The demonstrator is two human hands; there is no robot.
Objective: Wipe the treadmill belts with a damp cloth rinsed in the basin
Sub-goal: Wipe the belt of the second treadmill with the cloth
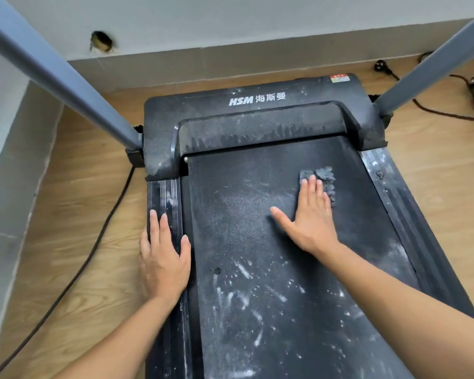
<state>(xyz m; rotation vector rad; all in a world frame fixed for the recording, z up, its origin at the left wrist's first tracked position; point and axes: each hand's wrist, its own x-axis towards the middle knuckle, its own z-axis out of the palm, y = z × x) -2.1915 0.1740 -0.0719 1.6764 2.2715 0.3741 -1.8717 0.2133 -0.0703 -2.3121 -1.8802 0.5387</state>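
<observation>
I see right hand (311, 218) flat, fingers straight, pressing cloth (323, 177) on belt (244, 242) | left hand (163, 258) flat on rail (162, 192), grasping nothing

Dusty black belt (257, 242), white-streaked; crumpled grey cloth (323, 179) flat on its far right part

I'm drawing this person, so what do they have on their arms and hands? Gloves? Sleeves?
No gloves and no sleeves show. The left hand and right hand are bare, with short plain nails and no rings in view. The left forearm and right forearm are bare too, with no watch or bracelet.
</observation>
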